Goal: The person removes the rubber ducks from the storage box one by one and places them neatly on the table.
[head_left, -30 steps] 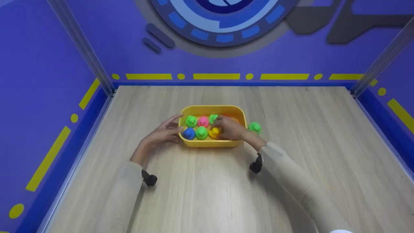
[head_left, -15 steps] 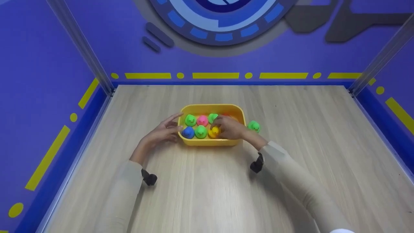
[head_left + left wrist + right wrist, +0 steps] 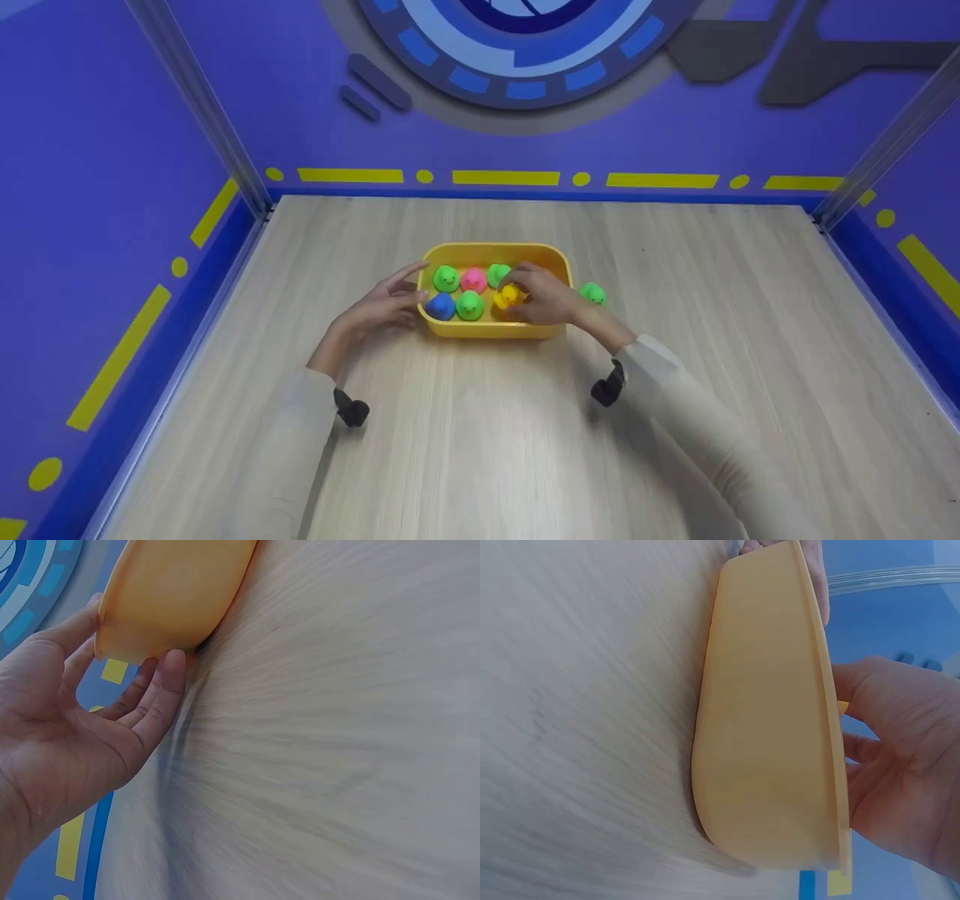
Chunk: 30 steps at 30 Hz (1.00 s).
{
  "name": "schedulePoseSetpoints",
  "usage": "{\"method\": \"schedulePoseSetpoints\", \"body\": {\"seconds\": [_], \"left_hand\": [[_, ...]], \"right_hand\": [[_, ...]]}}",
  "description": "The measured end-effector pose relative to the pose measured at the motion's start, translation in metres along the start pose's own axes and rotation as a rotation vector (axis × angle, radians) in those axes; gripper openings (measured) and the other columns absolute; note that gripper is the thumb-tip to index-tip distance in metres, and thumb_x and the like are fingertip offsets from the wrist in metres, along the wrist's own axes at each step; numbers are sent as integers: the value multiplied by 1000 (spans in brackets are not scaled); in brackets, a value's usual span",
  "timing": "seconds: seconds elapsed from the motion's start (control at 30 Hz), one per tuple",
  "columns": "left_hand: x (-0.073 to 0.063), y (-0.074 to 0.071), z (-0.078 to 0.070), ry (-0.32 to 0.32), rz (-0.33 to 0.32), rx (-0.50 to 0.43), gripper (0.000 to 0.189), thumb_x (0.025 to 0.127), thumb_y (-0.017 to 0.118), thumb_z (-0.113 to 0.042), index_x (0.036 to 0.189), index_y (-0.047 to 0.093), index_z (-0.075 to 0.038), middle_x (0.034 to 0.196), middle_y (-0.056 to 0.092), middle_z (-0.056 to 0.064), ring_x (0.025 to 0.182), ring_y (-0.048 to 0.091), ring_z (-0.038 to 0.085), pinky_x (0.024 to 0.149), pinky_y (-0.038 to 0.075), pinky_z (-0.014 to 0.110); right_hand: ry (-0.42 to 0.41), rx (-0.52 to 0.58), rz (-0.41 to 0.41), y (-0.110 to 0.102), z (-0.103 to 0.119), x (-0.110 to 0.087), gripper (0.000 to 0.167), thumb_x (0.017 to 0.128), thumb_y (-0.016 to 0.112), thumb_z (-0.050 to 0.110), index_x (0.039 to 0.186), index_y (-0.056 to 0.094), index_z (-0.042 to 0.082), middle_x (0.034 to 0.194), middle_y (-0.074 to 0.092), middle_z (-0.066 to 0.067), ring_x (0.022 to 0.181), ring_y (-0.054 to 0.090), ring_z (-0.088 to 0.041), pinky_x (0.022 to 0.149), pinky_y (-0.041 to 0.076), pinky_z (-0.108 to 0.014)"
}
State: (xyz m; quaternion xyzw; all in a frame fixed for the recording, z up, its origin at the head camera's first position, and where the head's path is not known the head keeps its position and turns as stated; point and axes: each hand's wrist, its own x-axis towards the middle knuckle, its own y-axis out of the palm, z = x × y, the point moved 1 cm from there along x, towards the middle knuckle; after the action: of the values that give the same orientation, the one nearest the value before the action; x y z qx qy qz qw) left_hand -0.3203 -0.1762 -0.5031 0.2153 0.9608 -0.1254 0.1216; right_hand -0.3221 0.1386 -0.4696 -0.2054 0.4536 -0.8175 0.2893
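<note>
While straight left fingers (image 3: 397, 289) brace it, smooth rounded yellow tub (image 3: 491, 330); right hand (image 3: 547, 296) pinching glossy yellow duck (image 3: 511, 295).

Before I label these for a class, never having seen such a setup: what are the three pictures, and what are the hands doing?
No machine here: a person works with bare hands. One camera sits on the head and looks down; one on each wrist looks sideways at that hand's work. On the wooden table stands a yellow tub of small toy ducks; one green duck sits outside it. The left hand touches the tub's end with straight fingers. The right hand reaches inside and pinches a yellow duck.
</note>
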Motion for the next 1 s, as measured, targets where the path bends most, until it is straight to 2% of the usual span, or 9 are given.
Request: {"method": "schedulePoseSetpoints", "body": {"seconds": [0.2,0.4,0.63,0.87,1.0], "left_hand": [[-2,2,2,-9,6,14,67,102,64,-31,160,31,-36,147,41,18,101,64,28,91,61,41],[-3,0,0,-17,-3,32,67,101,64,-34,160,31,-37,146,42,18,99,63,28,88,61,39],[0,-2,-3,-8,-10,40,68,100,67,-35,159,33,-38,145,43,17,97,63,26,88,61,36],[-1,-1,-2,-34,-25,35,69,100,67,-34,159,32,-39,148,40,16,97,63,26,88,61,36],[-1,1,-3,-30,-20,33,68,100,66,-32,159,32,-38,147,42,17,99,63,26,87,61,36]], "right_hand": [[27,64,-64,-4,-2,-11,32,95,70,9,125,65,1,128,59,-19,115,55,-32,102,53,-45],[15,148,-158,-13,-5,-23,37,94,71,4,129,63,-3,130,58,-20,115,59,-32,97,58,-48],[50,247,-240,-21,-6,-35,36,95,71,4,130,63,0,133,57,-17,120,58,-32,100,57,-53],[46,234,-364,-27,-9,-50,38,91,74,2,127,64,-2,133,61,-19,120,62,-35,98,57,-52],[67,217,-400,-31,-15,-56,36,91,74,2,126,65,-3,133,62,-20,121,62,-35,97,58,-51]]}}
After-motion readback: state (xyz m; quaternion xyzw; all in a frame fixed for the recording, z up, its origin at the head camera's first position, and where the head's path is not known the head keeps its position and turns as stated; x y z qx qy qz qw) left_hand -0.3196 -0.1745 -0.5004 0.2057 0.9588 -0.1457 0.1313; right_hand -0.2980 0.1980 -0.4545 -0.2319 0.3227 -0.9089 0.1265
